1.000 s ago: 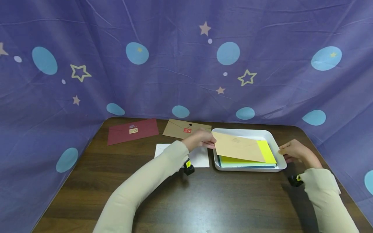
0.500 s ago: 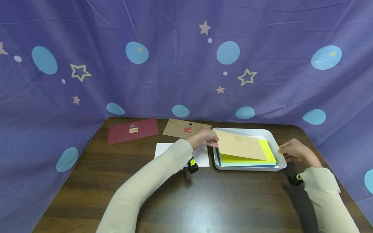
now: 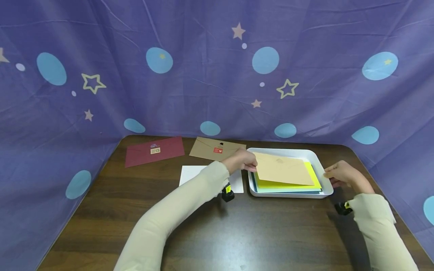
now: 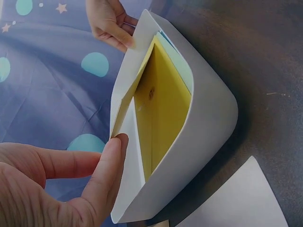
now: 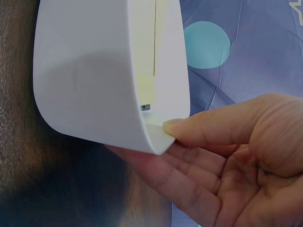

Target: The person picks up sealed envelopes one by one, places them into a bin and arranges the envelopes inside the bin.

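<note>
A pale tan envelope slants over the white tray, its left edge pinched between thumb and fingers of my left hand. Beneath it in the tray lie a yellow envelope and a light green one, with a dark blue edge showing under them. The tan envelope's left side is raised above the yellow one. My right hand grips the tray's right wall; in the right wrist view the thumb is inside the rim and the fingers are outside.
At the table's back left lies a maroon envelope with a label. Beside it is a brown envelope with a red sticker. A white envelope lies partly under my left forearm. A purple patterned curtain hangs behind the table.
My left hand has moved slightly right, carrying the tan envelope further over the tray. The right hand keeps its hold on the tray wall, and the tray has not visibly moved.
</note>
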Demonstrator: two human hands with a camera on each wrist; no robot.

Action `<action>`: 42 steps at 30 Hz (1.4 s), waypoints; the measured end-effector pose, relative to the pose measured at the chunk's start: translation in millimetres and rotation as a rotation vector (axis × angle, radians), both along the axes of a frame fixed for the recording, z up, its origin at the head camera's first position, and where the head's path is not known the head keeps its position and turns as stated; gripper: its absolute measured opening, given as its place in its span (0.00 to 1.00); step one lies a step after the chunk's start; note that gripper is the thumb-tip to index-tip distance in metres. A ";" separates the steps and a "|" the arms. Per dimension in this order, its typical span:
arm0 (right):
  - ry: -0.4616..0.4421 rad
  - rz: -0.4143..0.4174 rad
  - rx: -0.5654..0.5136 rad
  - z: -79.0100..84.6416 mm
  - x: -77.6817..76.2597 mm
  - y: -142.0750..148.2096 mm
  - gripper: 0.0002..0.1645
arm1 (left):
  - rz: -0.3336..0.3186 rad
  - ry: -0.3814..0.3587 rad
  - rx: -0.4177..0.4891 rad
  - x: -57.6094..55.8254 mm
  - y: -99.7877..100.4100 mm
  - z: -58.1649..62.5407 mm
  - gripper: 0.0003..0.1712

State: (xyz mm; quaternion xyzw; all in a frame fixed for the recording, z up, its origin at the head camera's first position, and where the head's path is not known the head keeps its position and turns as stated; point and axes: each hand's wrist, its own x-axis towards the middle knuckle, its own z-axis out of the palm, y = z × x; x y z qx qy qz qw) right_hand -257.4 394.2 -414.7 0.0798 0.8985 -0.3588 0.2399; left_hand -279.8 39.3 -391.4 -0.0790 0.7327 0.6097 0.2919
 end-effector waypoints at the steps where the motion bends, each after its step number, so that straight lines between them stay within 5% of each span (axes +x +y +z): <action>1: 0.001 0.002 -0.002 0.4 0.2 -0.1 0.30 | 0.003 0.005 0.001 0.4 0.3 -0.3 0.15; 9: 0.006 0.001 -0.016 1.2 1.7 -0.7 0.30 | 0.032 0.008 -0.024 1.3 4.3 -4.1 0.16; 25: 0.012 0.011 -0.040 1.1 3.9 0.5 0.31 | -0.022 0.021 -0.037 0.9 9.7 -0.4 0.39; 36: -0.001 -0.002 -0.030 -0.5 1.2 2.3 0.32 | -0.040 0.023 -0.088 -2.1 15.7 -3.5 0.28; 42: -0.009 -0.001 -0.057 -3.1 -0.4 4.8 0.32 | -0.037 -0.006 -0.102 -2.3 19.6 -3.8 0.32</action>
